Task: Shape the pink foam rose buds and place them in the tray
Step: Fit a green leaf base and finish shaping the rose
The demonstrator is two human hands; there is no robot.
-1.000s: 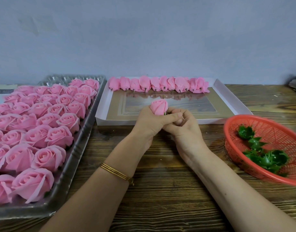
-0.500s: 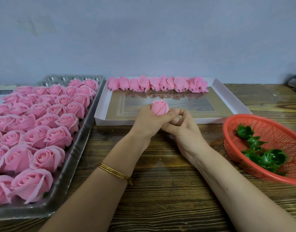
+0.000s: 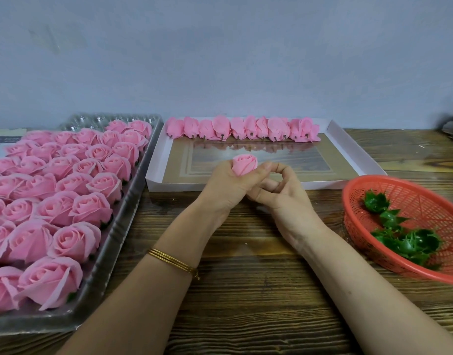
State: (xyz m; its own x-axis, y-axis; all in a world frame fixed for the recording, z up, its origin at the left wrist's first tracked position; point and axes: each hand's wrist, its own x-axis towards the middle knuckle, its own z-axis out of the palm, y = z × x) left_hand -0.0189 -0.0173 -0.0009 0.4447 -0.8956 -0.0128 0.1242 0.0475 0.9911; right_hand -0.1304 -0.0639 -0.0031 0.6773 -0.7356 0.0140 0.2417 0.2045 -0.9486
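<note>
My left hand (image 3: pixel 226 184) grips a pink foam rose bud (image 3: pixel 244 163) upright in its fist, so only the top of the bud shows. My right hand (image 3: pixel 279 192) touches the left one from the right, fingers curled, its thumb and forefinger tips meeting close beside the bud's base; what they pinch is hidden. Both hands hover over the near edge of the white tray (image 3: pixel 358 160). A row of shaped pink buds (image 3: pixel 242 129) lies along the tray's far wall, stems pointing toward me.
A clear plastic tray (image 3: pixel 117 242) full of open pink roses (image 3: pixel 64 201) fills the left side. A red mesh basket (image 3: pixel 361 237) with several green calyxes (image 3: pixel 404 239) sits at the right. Brown wooden tabletop (image 3: pixel 258 290) lies under my forearms.
My right hand's fingers have loosened and lifted slightly away from the left fist. The bud sits a little higher in my left hand.
</note>
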